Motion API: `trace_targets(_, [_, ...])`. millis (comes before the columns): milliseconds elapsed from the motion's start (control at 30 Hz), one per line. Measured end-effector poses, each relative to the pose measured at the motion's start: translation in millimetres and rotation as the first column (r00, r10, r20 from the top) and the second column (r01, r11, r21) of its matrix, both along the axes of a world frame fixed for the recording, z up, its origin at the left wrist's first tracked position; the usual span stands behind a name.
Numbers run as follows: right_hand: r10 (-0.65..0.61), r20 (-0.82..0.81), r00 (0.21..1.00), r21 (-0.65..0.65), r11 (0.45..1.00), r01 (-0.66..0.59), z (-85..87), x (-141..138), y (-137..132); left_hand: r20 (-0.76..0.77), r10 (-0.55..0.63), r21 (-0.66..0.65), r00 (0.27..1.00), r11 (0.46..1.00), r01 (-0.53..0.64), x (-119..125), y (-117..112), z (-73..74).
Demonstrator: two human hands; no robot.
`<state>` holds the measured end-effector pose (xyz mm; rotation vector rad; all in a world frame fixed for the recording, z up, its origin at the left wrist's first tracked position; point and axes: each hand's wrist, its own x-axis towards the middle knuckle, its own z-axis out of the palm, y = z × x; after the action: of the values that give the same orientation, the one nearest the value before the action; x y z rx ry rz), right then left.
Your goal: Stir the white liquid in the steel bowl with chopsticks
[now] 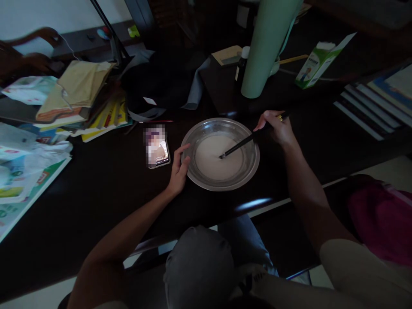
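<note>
A round stainless-steel basin [222,187] rests on the dark table, holding a milky white liquid [215,167]. Fingers and thumb of my left hand [179,171] grip its left rim. From the right, my right hand [279,128] is closed around black chopsticks [240,145] with gold bands near the top. They slant down to the left, and their tips dip into the liquid near its middle. Whether it is one stick or two pressed together is hard to see. Left of the basin lies a phone [163,158] with its screen lit and partly blurred out.
Behind the basin stand a tall green cylinder [267,51], a dark bottle [240,68] and a green-white carton [317,64]. Stacked books [370,109] lie at right. Papers and envelopes [74,88] pile up at left, beside a black bag [157,81].
</note>
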<state>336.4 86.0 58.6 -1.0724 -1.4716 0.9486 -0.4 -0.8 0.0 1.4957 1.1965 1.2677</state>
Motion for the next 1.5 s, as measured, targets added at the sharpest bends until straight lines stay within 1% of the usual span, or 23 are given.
trace_targets(100, [0.125, 0.052, 0.991, -0.031, 0.992, -0.123, -0.3, -1.6, -1.9, -0.002, 0.0, 0.004, 1.0, 1.0, 0.0, -0.2, 0.5, -0.1])
trace_targets(167, [0.174, 0.081, 0.981, -0.039, 0.984, -0.172, -0.3, -3.5, -2.2, -0.008, 0.006, 0.014, 1.0, 1.0, -0.006, -0.1, 0.6, 0.4])
trace_targets(233, [0.14, 0.073, 0.988, -0.02, 0.99, -0.138, -0.4, -3.7, -1.2, -0.02, 0.012, 0.023, 1.0, 1.0, -0.012, 0.1, 0.4, 0.9])
trace_targets(333, [0.019, 0.019, 1.0, 0.027, 0.999, -0.02, -0.5, -0.8, 0.4, -0.018, 0.011, 0.02, 1.0, 1.0, -0.011, 0.4, 0.2, 1.2])
trace_targets(367, [-0.001, 0.002, 1.0, 0.035, 0.999, 0.0, -0.5, 0.1, 0.3, -0.012, 0.009, 0.015, 1.0, 1.0, -0.009, 0.4, 0.2, 1.1])
trace_targets(433, [0.031, -0.011, 0.999, 0.028, 0.999, -0.031, -0.3, 0.5, -0.7, -0.001, 0.008, 0.008, 1.0, 1.0, -0.008, 0.2, 0.1, 0.9])
trace_targets(533, [0.165, 0.015, 0.986, -0.013, 0.986, -0.165, -0.1, -2.1, -2.3, -0.002, 0.015, 0.007, 1.0, 1.0, -0.015, 0.2, 0.1, 1.0])
trace_targets(567, [0.189, 0.024, 0.982, -0.018, 0.982, -0.188, -0.2, -2.9, -2.2, -0.002, 0.015, 0.007, 1.0, 1.0, -0.015, 0.3, 0.1, 1.0])
trace_targets(633, [0.164, 0.021, 0.986, -0.008, 0.986, -0.164, -0.7, -3.0, -1.0, 0.002, 0.014, 0.007, 1.0, 1.0, -0.014, 0.6, 0.0, 1.1])
trace_targets(733, [0.036, -0.008, 0.999, 0.023, 0.999, -0.036, -2.2, 0.8, 1.7, -0.002, 0.01, 0.016, 1.0, 1.0, -0.01, 0.8, 0.1, 0.8])
trace_targets(800, [0.008, -0.013, 1.0, 0.028, 1.0, -0.007, -3.2, 3.1, 2.2, -0.009, 0.007, 0.019, 1.0, 1.0, -0.007, 0.6, 0.1, 0.5])
trace_targets(967, [0.154, 0.043, 0.987, -0.024, 0.988, -0.153, -3.9, -0.4, 0.1, 0.004, 0.002, 0.007, 1.0, 1.0, -0.002, 0.5, 0.0, 0.4])
trace_targets(1033, [0.141, 0.039, 0.989, -0.008, 0.99, -0.14, -3.4, -1.8, 0.5, 0.01, 0.01, 0.012, 1.0, 1.0, -0.01, 0.7, 0.0, 0.1])
trace_targets(1133, [0.042, -0.003, 0.999, 0.035, 0.999, -0.042, -2.9, -0.2, 2.3, 0.009, 0.01, 0.014, 1.0, 1.0, -0.01, 0.4, 0.3, -0.5])
trace_targets(1200, [0.015, -0.026, 1.0, 0.051, 0.999, -0.014, -3.0, 1.6, 2.8, 0.006, 0.013, 0.015, 1.0, 1.0, -0.013, -0.1, 0.6, -1.1])
trace_targets(1233, [0.029, -0.027, 0.999, 0.052, 0.998, -0.027, -3.1, 2.0, 2.6, 0.007, 0.014, 0.014, 1.0, 1.0, -0.014, -0.5, 0.8, -1.6])
trace_targets(1367, [0.176, 0.026, 0.984, 0.004, 0.984, -0.176, -2.3, -1.1, -0.2, 0.026, 0.009, 0.003, 1.0, 1.0, -0.009, -1.2, 1.4, -3.1])
trace_targets(1400, [0.193, 0.037, 0.98, -0.005, 0.981, -0.193, -1.7, -2.4, -0.7, 0.03, 0.006, 0.005, 1.0, 1.0, -0.006, -1.1, 1.5, -3.1])
trace_targets(1433, [0.193, 0.042, 0.98, -0.007, 0.981, -0.193, -1.0, -3.5, -0.8, 0.031, 0.002, 0.007, 1.0, 1.0, -0.003, -0.9, 1.5, -2.8])
trace_targets(1500, [0.141, 0.033, 0.989, 0.006, 0.99, -0.142, 0.0, -4.1, -0.3, 0.018, -0.002, 0.012, 1.0, 1.0, 0.002, -0.5, 1.2, -1.4])
